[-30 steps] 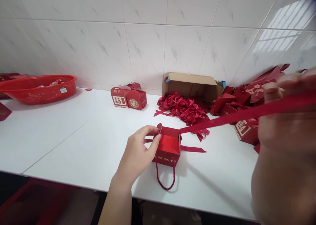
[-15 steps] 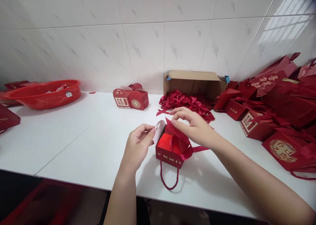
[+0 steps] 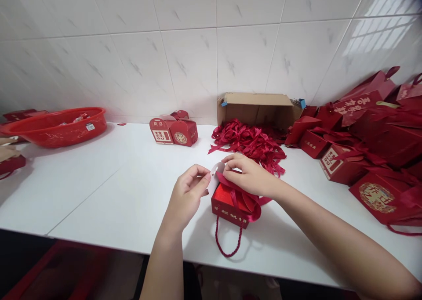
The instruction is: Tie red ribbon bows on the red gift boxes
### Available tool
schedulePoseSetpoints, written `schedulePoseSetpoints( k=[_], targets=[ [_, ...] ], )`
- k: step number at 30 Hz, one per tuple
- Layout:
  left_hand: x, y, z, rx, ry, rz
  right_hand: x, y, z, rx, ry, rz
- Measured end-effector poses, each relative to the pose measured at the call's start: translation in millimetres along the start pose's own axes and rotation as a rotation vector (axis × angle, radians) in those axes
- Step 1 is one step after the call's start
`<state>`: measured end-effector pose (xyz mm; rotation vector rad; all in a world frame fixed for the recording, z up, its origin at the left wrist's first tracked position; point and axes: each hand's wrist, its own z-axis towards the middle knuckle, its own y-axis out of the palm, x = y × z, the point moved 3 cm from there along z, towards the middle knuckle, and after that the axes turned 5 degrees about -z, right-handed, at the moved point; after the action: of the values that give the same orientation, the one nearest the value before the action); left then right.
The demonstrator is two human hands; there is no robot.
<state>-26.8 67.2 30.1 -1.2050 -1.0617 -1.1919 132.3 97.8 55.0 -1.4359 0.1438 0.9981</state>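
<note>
A small red gift box point(image 3: 231, 213) with gold lettering stands on the white table in front of me, its top partly unfolded. Red fill shows inside, and a twisted red cord handle point(image 3: 227, 252) hangs down its near side. My left hand point(image 3: 189, 192) pinches the box's upright left flap point(image 3: 215, 177), pale on its inner face and slotted. Over the top, the fingers of my right hand point(image 3: 245, 172) are closed on the opposite red flap point(image 3: 227, 182), close to the slotted one. A red ribbon point(image 3: 254, 213) loops at that flap's right side.
Behind the box lies a heap of red ribbons point(image 3: 245, 137), spilling from a cardboard box point(image 3: 260, 99). Many red gift boxes point(image 3: 376, 199) are piled at right. Two small boxes point(image 3: 174, 131) stand near the wall; a red basin point(image 3: 62, 131) is at left, beside what looks like another person's hand point(image 3: 8, 150).
My right hand has brought the red flap left and down over the fill, up to the slotted flap. The box has shifted slightly right. A hand-like shape has appeared at the left edge.
</note>
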Motion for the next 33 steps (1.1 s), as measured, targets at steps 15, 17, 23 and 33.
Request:
schedulePoseSetpoints(
  k=[15, 17, 23, 33],
  targets=[
    [4.2, 4.9, -2.3, -0.027, 0.033, -0.009, 4.4, 3.5, 3.5, 0.011, -0.043, 0.037],
    [4.8, 5.1, -2.4, -0.030, 0.037, -0.017, 5.4, 3.7, 3.7, 0.020, -0.036, 0.046],
    [6.1, 6.3, -5.3, -0.047, 0.012, -0.051, 4.9, 3.6, 3.2, 0.019, -0.049, 0.058],
    [-8.1, 9.4, 7.3, -0.063, 0.008, -0.196, 5.6, 6.0, 0.6, 0.060, -0.122, 0.012]
  ],
)
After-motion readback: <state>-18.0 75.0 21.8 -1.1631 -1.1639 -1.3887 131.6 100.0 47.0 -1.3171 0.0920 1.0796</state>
